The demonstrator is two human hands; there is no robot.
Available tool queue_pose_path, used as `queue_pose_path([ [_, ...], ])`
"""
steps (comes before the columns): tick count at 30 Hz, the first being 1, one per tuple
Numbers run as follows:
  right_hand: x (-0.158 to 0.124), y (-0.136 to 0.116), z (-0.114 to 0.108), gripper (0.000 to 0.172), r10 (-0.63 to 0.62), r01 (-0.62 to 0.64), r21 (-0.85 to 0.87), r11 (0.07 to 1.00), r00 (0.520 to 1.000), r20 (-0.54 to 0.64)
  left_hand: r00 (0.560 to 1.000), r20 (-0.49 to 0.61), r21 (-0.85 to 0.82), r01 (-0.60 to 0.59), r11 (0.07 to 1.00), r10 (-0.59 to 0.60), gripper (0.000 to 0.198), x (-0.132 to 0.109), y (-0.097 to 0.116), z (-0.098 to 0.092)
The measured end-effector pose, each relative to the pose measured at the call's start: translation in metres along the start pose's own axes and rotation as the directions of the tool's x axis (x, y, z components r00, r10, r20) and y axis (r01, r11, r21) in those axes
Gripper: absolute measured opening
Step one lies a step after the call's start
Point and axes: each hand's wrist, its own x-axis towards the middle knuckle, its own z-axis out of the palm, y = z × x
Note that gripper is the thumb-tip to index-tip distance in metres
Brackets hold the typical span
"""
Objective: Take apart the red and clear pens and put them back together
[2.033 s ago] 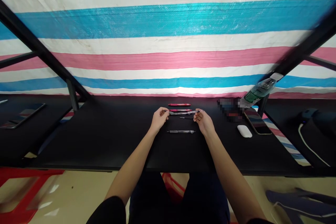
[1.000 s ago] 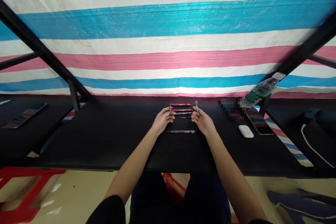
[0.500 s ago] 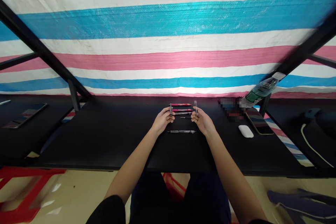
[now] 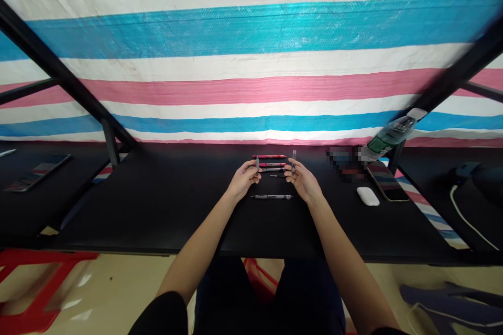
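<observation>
A black bench (image 4: 157,204) stretches across in front of a striped tarp (image 4: 251,26), with a tilted water bottle (image 4: 389,137) at far right. The left hand (image 4: 244,179) and right hand (image 4: 302,180) hover just above the bench, each grip pinched closed: left on a slim pen part (image 4: 257,166), right on a clear pen barrel (image 4: 294,156), both upright. Two red pens (image 4: 269,156) lie beyond, a grey pen (image 4: 272,197) nearer, between the hands.

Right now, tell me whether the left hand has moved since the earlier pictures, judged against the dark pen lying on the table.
Yes: the left hand has shifted slightly rightward, measured against the dark pen, so it now sits closer to the pen's middle.
</observation>
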Motion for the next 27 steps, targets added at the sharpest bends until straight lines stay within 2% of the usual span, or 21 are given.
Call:
queue_pose_path([
  [8,0.0005,-0.0003,-0.0009,0.027,0.006,-0.006,0.002,1.0,1.0,0.02,1.0,0.005,-0.016,-0.002,1.0,0.003,0.04,-0.0003,0.0001,0.0002],
  [22,0.0009,0.0032,-0.0017,0.036,-0.06,0.063,-0.079,0.995,0.997,0.039,1.0,-0.005,-0.007,0.003,1.0,-0.003,0.039,-0.0009,0.002,0.0011],
  [24,0.0013,0.0042,-0.0008,0.037,-0.093,0.096,-0.111,0.989,0.995,0.032,1.0,-0.004,-0.005,0.001,1.0,-0.001,0.039,-0.0005,0.0018,0.0008],
  [27,0.0027,0.0054,-0.0005,0.037,-0.216,0.206,-0.19,0.96,0.976,-0.034,1.0,0.0,-0.006,-0.003,1.0,0.003,0.039,-0.0004,0.0017,0.0003],
])
